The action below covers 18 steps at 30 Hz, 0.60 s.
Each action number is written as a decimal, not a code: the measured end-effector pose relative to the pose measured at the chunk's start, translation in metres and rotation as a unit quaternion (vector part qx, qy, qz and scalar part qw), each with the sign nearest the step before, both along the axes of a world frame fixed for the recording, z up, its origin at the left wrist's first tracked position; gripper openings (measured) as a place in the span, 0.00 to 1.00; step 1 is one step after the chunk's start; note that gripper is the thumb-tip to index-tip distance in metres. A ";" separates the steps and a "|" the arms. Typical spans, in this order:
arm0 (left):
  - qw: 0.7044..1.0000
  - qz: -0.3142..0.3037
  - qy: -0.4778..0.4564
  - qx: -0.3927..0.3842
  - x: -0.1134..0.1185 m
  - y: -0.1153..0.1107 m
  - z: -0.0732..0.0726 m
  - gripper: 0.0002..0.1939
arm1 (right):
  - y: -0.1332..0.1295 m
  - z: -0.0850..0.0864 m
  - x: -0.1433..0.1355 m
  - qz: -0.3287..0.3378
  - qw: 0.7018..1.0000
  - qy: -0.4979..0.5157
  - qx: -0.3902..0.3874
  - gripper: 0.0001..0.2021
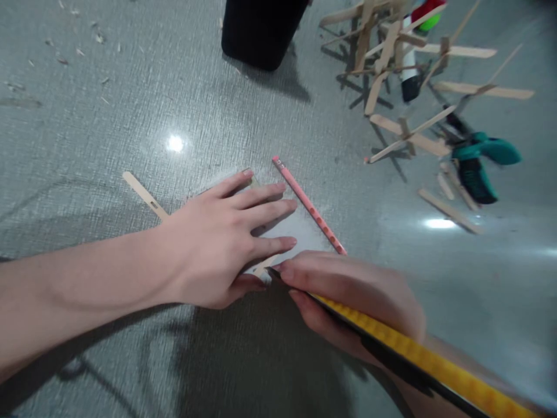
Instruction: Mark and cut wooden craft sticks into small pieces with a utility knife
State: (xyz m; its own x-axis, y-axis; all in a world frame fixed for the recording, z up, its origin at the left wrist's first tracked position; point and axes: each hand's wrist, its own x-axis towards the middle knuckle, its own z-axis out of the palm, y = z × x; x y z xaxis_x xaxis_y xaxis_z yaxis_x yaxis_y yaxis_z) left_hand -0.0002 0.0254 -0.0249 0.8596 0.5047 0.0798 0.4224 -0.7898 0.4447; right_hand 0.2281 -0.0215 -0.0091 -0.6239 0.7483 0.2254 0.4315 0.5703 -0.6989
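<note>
My left hand (230, 232) lies flat, fingers spread, pressing on a white sheet or board (304, 235), mostly covered by the palm. From under the thumb side pokes a pale strip of wooden stick (264, 266). My right hand (361, 290) is closed around a utility knife (418, 357) with a yellow and black handle. Its dark tip points at that strip, close to my left thumb; whether it touches cannot be seen. A craft stick (141, 193) with a small dark slot sticks out beyond my left wrist. Beside my left fingertips rests a pink pencil (310, 208).
A black container (263, 32) stands at the top. Crossed craft-stick pieces (385, 58) cluster at upper right around a white tube with a black cap (409, 67). Teal-handled pliers (483, 151) and loose stick pieces (450, 210) lie at right. Wood shavings (100, 38) dot the upper left.
</note>
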 end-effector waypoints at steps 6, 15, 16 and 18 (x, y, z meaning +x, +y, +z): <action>1.000 0.000 0.011 0.002 0.000 -0.001 0.001 0.30 | 0.001 -0.001 -0.002 0.021 0.999 -0.006 0.032 0.13; 1.000 -0.004 0.027 0.007 0.001 0.000 0.001 0.30 | -0.003 0.002 -0.003 0.021 0.999 -0.016 -0.043 0.09; 1.000 -0.004 0.028 0.007 0.001 0.000 0.001 0.31 | -0.004 0.002 -0.004 0.015 0.998 -0.011 -0.053 0.09; 1.000 -0.003 0.030 0.006 0.001 0.000 0.002 0.31 | -0.005 0.001 -0.005 0.011 0.996 -0.005 -0.091 0.10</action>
State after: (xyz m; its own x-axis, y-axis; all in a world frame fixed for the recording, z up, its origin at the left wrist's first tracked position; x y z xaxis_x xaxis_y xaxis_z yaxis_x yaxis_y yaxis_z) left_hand 0.0010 0.0254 -0.0233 0.8662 0.4986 0.0337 0.4434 -0.7979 0.4082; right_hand 0.2226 -0.0266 -0.0077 -0.6421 0.7624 0.0806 0.4276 0.4434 -0.7878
